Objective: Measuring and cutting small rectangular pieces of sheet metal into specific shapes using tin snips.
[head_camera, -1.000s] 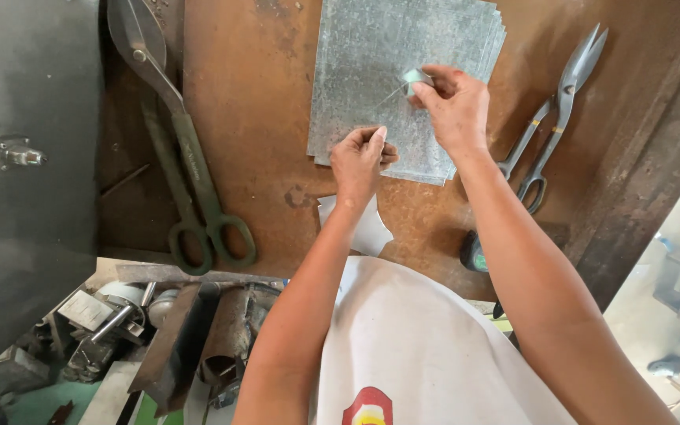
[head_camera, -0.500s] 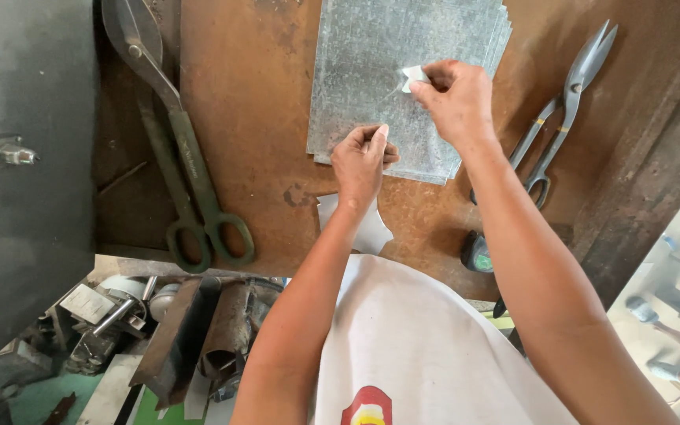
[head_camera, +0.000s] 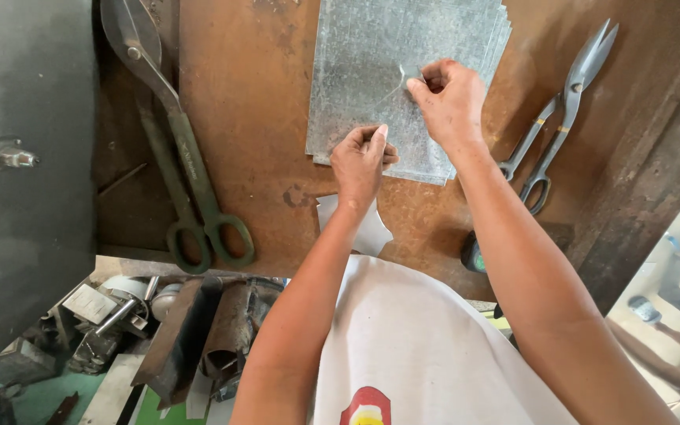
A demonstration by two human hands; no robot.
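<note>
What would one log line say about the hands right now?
left hand: pressing on metal sheets | right hand: pinching small tool on sheets | green-handled shears: left | snips: right

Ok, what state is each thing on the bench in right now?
Metal sheets: stacked flat, edges slightly fanned.
Left hand: fingers curled, pressing on the sheets' near edge.
Right hand: pinching a thin curved sliver over the sheets.
Green-handled shears: lying flat, blades closed.
Small snips: lying flat, closed, untouched.
White scrap: loose on the bench.
</note>
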